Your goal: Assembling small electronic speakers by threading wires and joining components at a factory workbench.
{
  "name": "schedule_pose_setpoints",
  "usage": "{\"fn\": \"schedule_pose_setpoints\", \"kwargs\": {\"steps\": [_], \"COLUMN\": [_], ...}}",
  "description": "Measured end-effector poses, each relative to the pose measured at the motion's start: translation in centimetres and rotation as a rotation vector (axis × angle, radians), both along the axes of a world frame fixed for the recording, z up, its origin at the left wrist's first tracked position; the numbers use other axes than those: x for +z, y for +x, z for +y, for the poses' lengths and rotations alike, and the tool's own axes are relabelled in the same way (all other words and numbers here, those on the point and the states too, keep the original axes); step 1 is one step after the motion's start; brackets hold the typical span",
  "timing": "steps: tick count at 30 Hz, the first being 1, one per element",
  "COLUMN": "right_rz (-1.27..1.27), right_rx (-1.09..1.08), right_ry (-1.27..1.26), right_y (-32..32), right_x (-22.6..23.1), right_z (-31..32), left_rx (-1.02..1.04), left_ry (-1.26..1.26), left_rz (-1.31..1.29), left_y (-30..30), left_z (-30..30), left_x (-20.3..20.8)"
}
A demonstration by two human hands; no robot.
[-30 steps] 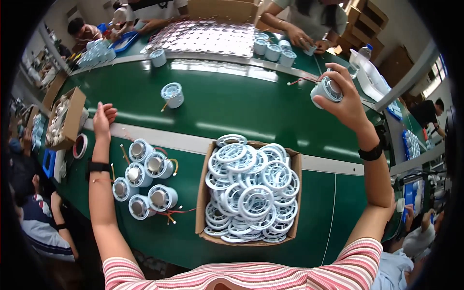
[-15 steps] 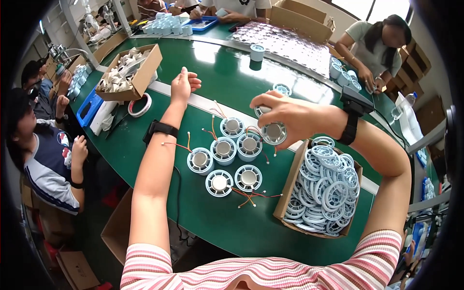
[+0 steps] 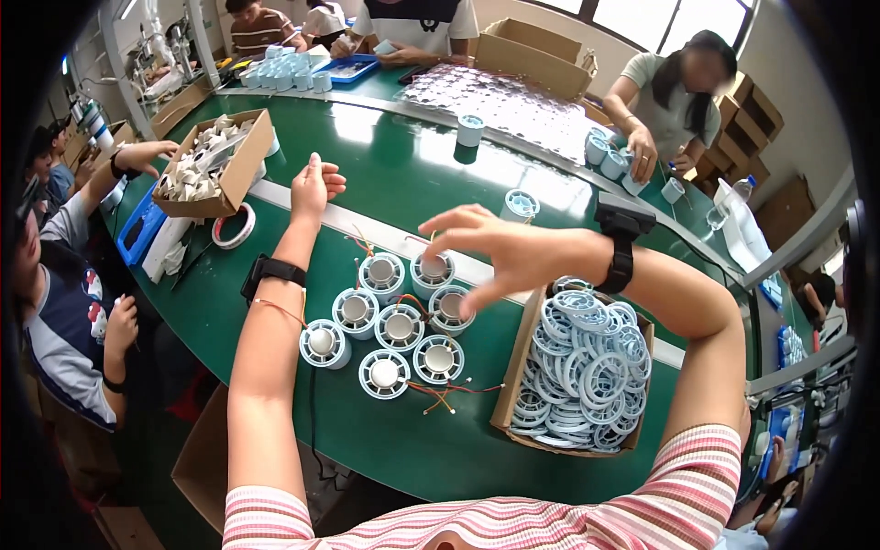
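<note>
My right hand (image 3: 490, 252) is empty, its fingers spread, over the right edge of a cluster of light-blue round housings with silver discs in the middle. Its thumb is close to one housing (image 3: 449, 310), and its fingers are above another housing (image 3: 431, 271). Several more stand upright to the left, including a housing (image 3: 400, 327) in the middle and a housing (image 3: 324, 343) beside my left forearm. Thin red and orange wires (image 3: 440, 392) trail from them. My left hand (image 3: 317, 191) is held past the cluster, thumb up and fingers loosely bent, with nothing in it.
A carton (image 3: 587, 376) piled with light-blue rings stands right of the cluster. A carton of white scraps (image 3: 215, 165) and a tape roll (image 3: 234, 225) lie at left. Single light-blue cups (image 3: 470, 130) stand farther back. Co-workers sit around the green table (image 3: 403, 440).
My right hand has let go of two housings, which now stand in the cluster, and its fingers have spread. A co-worker at left now reaches toward the scrap carton. The whole view has shifted.
</note>
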State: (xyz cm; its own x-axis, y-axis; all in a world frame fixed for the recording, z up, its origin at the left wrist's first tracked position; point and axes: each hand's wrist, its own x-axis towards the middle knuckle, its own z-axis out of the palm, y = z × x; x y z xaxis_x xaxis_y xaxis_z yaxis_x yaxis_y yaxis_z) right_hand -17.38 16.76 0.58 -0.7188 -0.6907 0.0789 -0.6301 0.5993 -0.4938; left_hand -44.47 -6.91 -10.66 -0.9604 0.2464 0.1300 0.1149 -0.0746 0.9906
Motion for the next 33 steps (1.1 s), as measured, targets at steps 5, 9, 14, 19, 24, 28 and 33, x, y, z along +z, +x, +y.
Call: {"fn": "schedule_pose_setpoints", "kwargs": {"steps": [5, 9, 14, 19, 24, 28, 33], "right_rz": [0.392, 0.018, -0.027, 0.135, 0.198, 0.22, 0.447], "right_rx": [-0.563, -0.934, -0.823, -1.259, -1.759, -1.742, -1.733], "right_ry": [0.383, 0.432, 0.19, 0.365, 0.301, 0.082, -0.262], "right_y": [-1.5, 0.1, 1.3, 1.2, 1.7, 2.9, 5.5], "right_x": [-1.1, -2.3, -4.3, -3.6, -4.7, -8.1, -9.5], "right_z": [7.8, 10.5, 13.4, 23.5, 33.8, 37.0, 35.4], "left_rx": [0.031, 0.029, 0.022, -0.011, 0.016, -0.02, -0.095], "left_ry": [0.006, -0.014, -0.012, -0.013, -0.073, -0.178, -0.237], "left_rz": [-0.017, -0.029, -0.02, -0.012, 0.015, 0.026, 0.05], "left_y": [-0.1, 0.2, -0.1, -2.4, -5.6, -7.0, -8.1], "left_z": [-0.3, 0.1, -0.3, -1.0, -2.3, -1.8, -0.5], "left_x": [0.0, 0.1, 0.0, -1.7, -3.3, -4.0, -4.4]}}
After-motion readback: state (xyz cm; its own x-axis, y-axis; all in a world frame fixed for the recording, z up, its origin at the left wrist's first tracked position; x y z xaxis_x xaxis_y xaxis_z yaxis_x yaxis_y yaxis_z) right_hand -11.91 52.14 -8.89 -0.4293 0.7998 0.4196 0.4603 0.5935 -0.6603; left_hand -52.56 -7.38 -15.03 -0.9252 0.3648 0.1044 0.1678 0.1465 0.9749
